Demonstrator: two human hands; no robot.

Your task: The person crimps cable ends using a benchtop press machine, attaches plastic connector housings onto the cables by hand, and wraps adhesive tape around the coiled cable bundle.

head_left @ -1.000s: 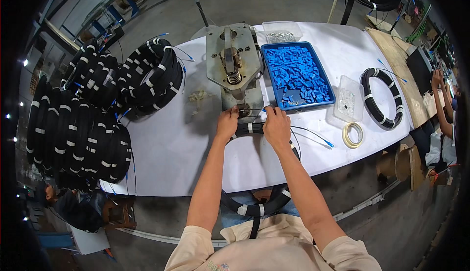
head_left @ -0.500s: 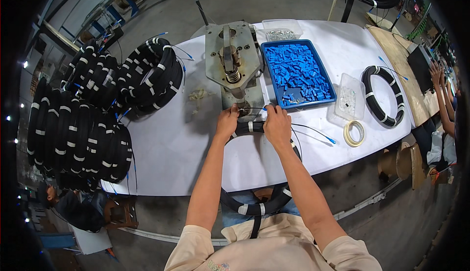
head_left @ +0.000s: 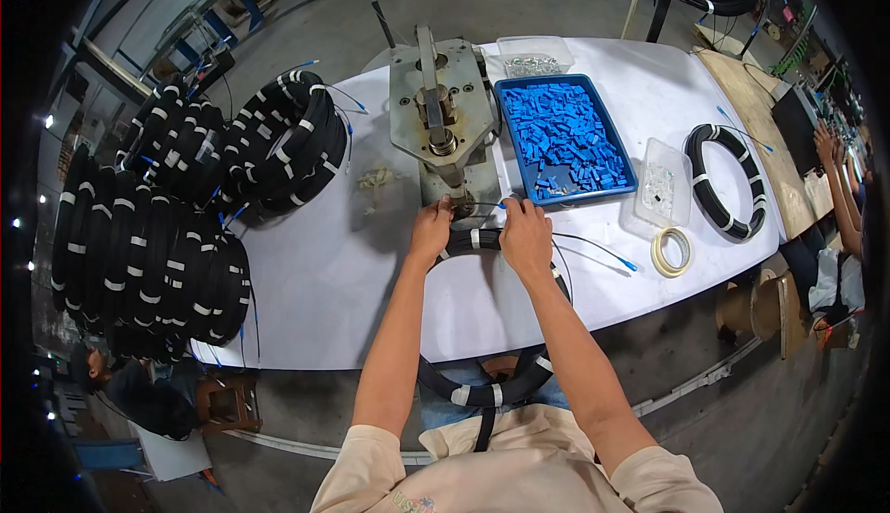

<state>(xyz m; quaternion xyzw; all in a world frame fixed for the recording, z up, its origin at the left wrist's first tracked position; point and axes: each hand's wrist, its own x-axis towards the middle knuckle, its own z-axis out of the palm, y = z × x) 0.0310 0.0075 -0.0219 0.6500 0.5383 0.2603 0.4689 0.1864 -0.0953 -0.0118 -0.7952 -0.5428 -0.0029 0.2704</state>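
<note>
At the foot of a metal press [head_left: 468, 128], my left hand [head_left: 431, 234] is closed at the die, pinching a thin black cable. The cable's tip is hidden under the press head. My right hand [head_left: 526, 238] pinches the same cable a little further right, where a small blue connector [head_left: 502, 204] shows at the fingertips. Below my hands, a taped black cable coil [head_left: 482, 396] hangs over the table's front edge toward my lap. Its other free end, with a blue connector [head_left: 629, 266], lies on the table to the right.
A blue tray [head_left: 633, 185] of small blue parts stands right of the press. Nearby are clear boxes [head_left: 681, 165], a tape roll [head_left: 684, 255] and another cable coil [head_left: 697, 179]. Many coils [head_left: 139, 258] are stacked left on the white table [head_left: 306, 300]. Another person's hands [head_left: 825, 147] show far right.
The bar on top of the press has tilted, its far end rising, and the spring below it is now compressed. My hands have stayed in place.
</note>
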